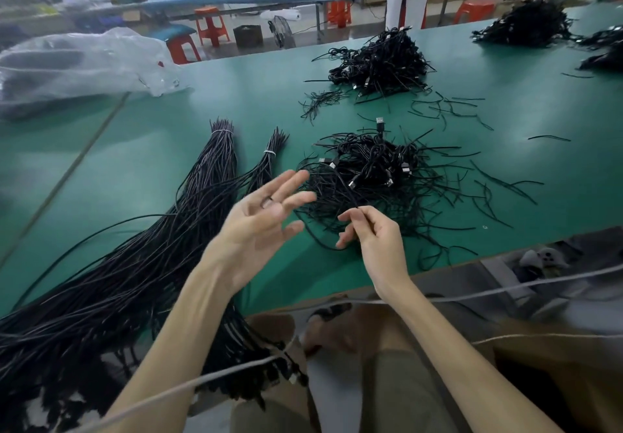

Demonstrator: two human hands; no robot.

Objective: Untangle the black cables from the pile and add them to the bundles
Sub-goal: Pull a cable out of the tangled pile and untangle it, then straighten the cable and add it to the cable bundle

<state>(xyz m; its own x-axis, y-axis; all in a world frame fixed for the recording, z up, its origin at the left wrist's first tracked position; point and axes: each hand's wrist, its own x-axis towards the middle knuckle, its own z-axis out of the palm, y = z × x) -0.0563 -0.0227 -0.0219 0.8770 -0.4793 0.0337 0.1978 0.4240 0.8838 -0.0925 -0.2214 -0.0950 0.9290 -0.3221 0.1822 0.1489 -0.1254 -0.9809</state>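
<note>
I've got the right hand (369,232) pinching one black cable (350,195) that runs away from me into the pile (374,166) just ahead, while the left hand (263,216), spread and holding nothing, sits nearer the tied bundles (215,169) lying lengthwise to the left.

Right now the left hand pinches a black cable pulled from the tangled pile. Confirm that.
Wrong hand: the head view shows the right hand pinching the black cable pulled from the tangled pile; the left hand is open, holding nothing.
</note>
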